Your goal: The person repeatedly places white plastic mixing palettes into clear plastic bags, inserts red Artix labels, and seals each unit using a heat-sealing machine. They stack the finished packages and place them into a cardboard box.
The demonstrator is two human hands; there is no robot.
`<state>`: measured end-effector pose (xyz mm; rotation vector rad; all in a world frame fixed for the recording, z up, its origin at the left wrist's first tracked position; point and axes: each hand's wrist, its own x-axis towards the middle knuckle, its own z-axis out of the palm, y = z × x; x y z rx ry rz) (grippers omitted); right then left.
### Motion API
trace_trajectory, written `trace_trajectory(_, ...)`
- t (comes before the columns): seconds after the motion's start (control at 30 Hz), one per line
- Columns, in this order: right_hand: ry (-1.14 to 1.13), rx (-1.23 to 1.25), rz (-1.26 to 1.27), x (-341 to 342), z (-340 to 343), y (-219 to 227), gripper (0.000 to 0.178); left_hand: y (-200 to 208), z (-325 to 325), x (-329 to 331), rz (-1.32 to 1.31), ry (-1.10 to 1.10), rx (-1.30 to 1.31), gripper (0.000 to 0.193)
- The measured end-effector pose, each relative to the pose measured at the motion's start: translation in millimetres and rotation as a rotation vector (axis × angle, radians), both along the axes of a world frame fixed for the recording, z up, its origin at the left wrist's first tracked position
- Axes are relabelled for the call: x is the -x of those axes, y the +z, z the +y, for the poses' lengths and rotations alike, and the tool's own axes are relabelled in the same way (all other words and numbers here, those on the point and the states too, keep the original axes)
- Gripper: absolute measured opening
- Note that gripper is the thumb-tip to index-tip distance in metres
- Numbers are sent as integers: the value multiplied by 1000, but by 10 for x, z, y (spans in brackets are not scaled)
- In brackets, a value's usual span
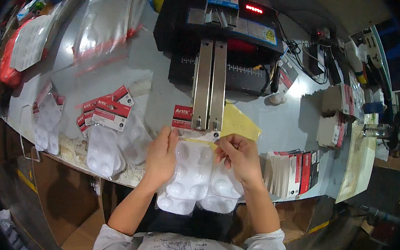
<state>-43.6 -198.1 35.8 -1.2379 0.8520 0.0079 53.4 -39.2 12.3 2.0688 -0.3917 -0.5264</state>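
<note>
A red-and-white header card (182,116) lies under the two metal arms (210,85) of a black bench stapling machine (175,27). Below the card hangs a bagged white plastic palette (189,169) with round wells, over more palettes (223,186) at the table's front edge. My left hand (161,157) is closed at the card's left end, thumb up along it. On the other side my right hand (241,158) pinches the card's right end near the arm tips. The metal arms hide the card's middle.
Finished-looking carded palettes (106,140) lie at left. Clear bags (106,26) are spread at the back left. Header cards (293,173) stand in a row at right, with more card stacks (334,115) behind. A yellow sheet (240,121) lies beside the machine; cables (305,58) run at back right.
</note>
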Motion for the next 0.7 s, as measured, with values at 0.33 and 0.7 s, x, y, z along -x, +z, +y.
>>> trace_trajectory(0.33,-4,71,-6,-40,-13,-165,15,-390,-18,19,13,49,159,26)
trace_trajectory(0.7,-193,1521,562,1358,-803,352,45,181,1034,-742,-721,364,-573,27)
